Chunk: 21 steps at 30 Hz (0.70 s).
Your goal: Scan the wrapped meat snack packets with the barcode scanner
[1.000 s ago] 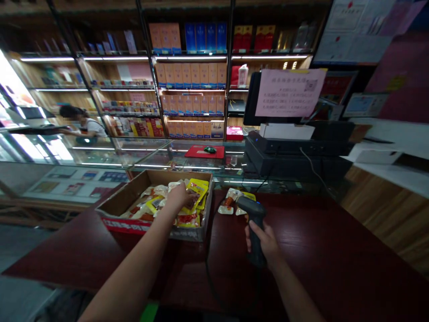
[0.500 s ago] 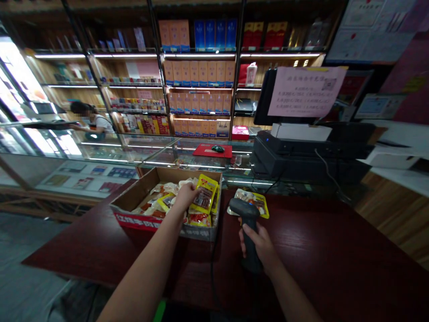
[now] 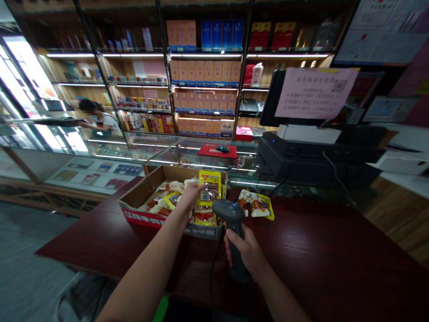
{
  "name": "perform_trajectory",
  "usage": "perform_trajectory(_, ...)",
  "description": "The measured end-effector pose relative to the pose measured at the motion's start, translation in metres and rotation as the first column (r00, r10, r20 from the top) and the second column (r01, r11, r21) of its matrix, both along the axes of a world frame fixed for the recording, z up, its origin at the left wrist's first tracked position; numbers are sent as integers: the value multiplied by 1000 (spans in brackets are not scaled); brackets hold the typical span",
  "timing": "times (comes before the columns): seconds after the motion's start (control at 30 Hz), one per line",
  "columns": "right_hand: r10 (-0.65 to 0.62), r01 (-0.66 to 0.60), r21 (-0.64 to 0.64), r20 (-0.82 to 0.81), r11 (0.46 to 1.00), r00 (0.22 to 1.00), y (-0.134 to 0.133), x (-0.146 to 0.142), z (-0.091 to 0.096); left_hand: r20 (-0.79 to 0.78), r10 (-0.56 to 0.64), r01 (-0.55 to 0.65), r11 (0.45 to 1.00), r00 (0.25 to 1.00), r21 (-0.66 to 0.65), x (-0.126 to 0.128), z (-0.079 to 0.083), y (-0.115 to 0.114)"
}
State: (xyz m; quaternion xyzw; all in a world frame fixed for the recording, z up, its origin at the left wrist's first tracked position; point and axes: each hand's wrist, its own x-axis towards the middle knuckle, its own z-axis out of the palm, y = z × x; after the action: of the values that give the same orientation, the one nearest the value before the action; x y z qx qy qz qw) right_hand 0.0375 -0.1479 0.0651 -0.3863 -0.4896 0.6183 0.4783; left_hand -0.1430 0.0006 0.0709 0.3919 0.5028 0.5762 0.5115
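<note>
My left hand [image 3: 191, 193] pinches the left edge of a yellow food packet [image 3: 210, 184], its barcode facing me above the box. Beneath it, a cardboard box [image 3: 132, 209] with red and grey sides holds several more sealed packets. A dark barcode scanner [image 3: 231, 214] stands upright in my right hand [image 3: 244, 248], fingers wrapped round its handle, its head pointing left toward the box and the held packet. Just behind the scanner, several vacuum-packed snack packets [image 3: 263, 206], one with a yellow border, lie on the dark red table.
The box rests on the dark red table [image 3: 301, 250]. A glass display counter [image 3: 164, 150] runs behind it, bearing a red mouse pad [image 3: 208, 149] with a mouse. To the right stand a black machine [image 3: 284, 156] and a monitor covered by a pink sheet [image 3: 315, 94]. A person [image 3: 100, 118] is far left.
The scanner in my right hand has moved left, closer to the box. The packet in my left hand has turned more upright. The view has shifted slightly.
</note>
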Motion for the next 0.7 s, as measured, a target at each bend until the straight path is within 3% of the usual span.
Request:
perform_trajectory(0.2,4,-4,12,-17,1000,1000,1,-1,-1,72,-77,77,997,994,-7,3,3,-6)
perform_trajectory(0.3,-9,9,-4,-23,1000,1000,1,0,-1,40,-58,59,998,998,-25,5,6,-7)
perform_trajectory(0.53,-58,57,-26,-42,998,997,-1,15,-3,-181,83,-77,996,980,35,3,2,1)
perform_trajectory(0.7,-183,181,-54,-31,982,983,-2,49,-8,-462,217,-133,969,860,207,17,9,-4)
